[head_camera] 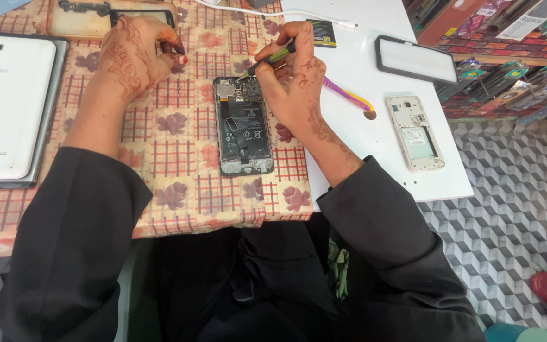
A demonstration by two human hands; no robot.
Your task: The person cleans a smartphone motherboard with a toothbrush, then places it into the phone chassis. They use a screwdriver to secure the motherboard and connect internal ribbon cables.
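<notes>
At nine o'clock we see a white tablet [7, 104] lying face down on the bench [178, 164], which is covered here by a checked cloth with a flower print. Up toward eleven o'clock our left hand [135, 54] rests on the cloth with its fingers curled in, the tips pinched together near a dark-framed part [112, 19]; we cannot tell whether anything small is held between them. At the centre lies the opened phone [243, 126], back cover off, its black battery and circuit board showing, long side running from twelve to six o'clock. Just beside it at one o'clock our right hand [295, 79] is closed round a green-handled screwdriver [270, 58], whose tip points down to the phone's upper end, touching or nearly touching the board. Behind that hand, on the bare white part of the bench, lies a purple-and-yellow pry tool [349, 98]. At two o'clock sits a black-rimmed phone frame [416, 59], and at three o'clock a second, white phone body [415, 133] with its back open.
</notes>
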